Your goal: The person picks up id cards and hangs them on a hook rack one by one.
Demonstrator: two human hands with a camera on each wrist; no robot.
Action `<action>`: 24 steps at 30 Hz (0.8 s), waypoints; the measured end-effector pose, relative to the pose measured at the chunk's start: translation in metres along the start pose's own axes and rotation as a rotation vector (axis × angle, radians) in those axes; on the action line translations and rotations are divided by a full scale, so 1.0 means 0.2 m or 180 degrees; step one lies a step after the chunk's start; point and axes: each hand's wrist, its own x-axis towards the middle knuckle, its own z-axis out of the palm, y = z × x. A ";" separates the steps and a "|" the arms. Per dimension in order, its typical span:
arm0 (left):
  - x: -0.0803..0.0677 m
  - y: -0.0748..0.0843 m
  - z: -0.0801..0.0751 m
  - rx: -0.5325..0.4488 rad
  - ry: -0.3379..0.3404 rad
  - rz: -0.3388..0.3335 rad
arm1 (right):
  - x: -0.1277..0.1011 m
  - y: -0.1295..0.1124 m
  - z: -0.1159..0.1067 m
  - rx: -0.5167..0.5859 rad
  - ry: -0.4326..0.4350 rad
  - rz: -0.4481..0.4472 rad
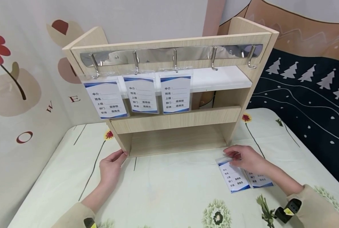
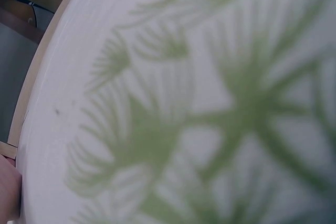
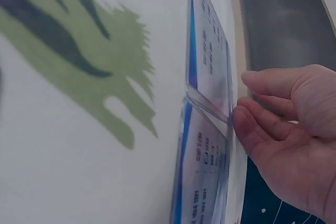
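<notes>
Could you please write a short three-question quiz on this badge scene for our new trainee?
1. True or false: every hook on the rack carries a badge.
2. How many badges lie on the table? A) one B) two C) four
3. What does the left hand touch?

Key
1. False: three badges hang on the three left hooks; the two right hooks are bare.
2. B: two badges lie side by side under the right hand, whose fingers are at their top edges.
3. The rack's lower left corner.
</notes>
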 end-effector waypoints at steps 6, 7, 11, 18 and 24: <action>0.00 0.00 0.01 0.0004 0.0020 0.0021 | 0.00 0.00 -0.02 -0.0113 -0.0033 0.0117; 0.00 0.00 0.01 0.0016 0.0019 0.0027 | -0.01 0.00 -0.03 -0.0120 -0.0039 0.0129; 0.00 0.01 0.01 0.0046 0.0005 0.0022 | -0.01 0.01 -0.02 -0.0170 -0.0020 0.0151; 0.00 0.01 0.00 0.0081 -0.0039 -0.0004 | 0.00 0.03 -0.01 -0.0194 0.0047 0.0218; 0.00 0.01 0.00 0.0035 -0.0049 -0.0031 | 0.01 0.03 -0.01 -0.0204 0.0055 0.0293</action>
